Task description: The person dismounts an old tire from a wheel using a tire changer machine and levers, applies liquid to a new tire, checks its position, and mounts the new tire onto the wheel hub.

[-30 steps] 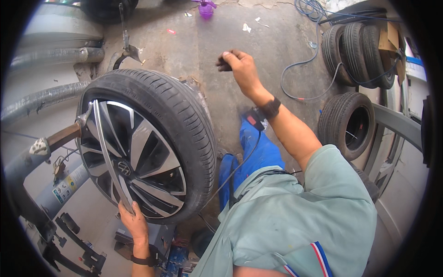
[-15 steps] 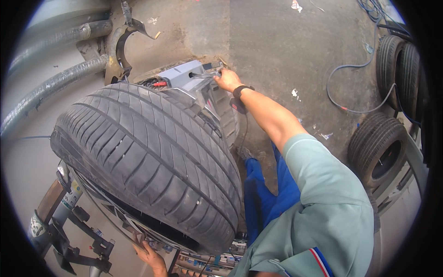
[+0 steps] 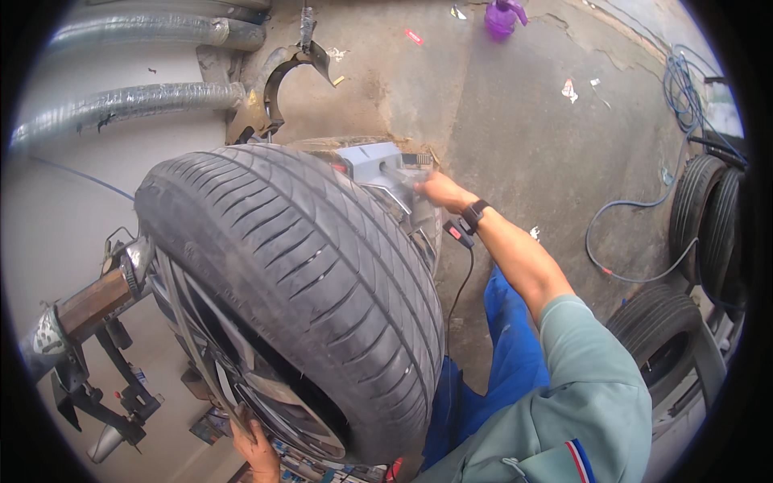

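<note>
Right hand: now closed, fingers on blurred tool
Left hand: fingers still round bar
Work: both hands engaged

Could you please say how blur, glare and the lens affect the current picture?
Head view: the grey lever at the right hand is smeared by blur; the tyre tread is clearer; wrapped pipes carry bright highlights; the lens leaves black corners.
</note>
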Demonstrator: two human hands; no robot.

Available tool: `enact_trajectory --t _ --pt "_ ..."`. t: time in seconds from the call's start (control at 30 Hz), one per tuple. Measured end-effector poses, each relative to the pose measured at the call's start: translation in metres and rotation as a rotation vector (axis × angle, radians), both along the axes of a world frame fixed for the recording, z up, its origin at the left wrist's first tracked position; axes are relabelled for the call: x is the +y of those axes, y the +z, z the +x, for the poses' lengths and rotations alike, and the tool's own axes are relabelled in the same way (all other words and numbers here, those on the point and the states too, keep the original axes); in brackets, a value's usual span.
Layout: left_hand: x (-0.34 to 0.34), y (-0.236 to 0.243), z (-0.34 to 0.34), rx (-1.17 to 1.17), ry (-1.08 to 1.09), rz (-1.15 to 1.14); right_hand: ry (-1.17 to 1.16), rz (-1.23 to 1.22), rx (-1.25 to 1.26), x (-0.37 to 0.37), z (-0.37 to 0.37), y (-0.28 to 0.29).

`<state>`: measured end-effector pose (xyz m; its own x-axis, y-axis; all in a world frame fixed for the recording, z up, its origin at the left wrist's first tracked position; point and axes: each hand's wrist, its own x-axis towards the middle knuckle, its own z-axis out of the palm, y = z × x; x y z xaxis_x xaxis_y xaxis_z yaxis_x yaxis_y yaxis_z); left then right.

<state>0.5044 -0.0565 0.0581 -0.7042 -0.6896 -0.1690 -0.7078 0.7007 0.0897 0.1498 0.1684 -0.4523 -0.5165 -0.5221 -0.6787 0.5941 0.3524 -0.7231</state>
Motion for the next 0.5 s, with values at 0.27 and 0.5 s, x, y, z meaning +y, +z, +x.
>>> enact_trajectory --t 0.27,0.5 --pt "-0.009 0.015 -0.005 0.040 -0.023 0.054 -0.510 -0.461 -0.535 0.117 0.049 0.245" --pt "-0.015 0.010 0.012 0.156 -0.074 0.088 -0.329 -0.424 0.031 0.156 0.021 0.465"
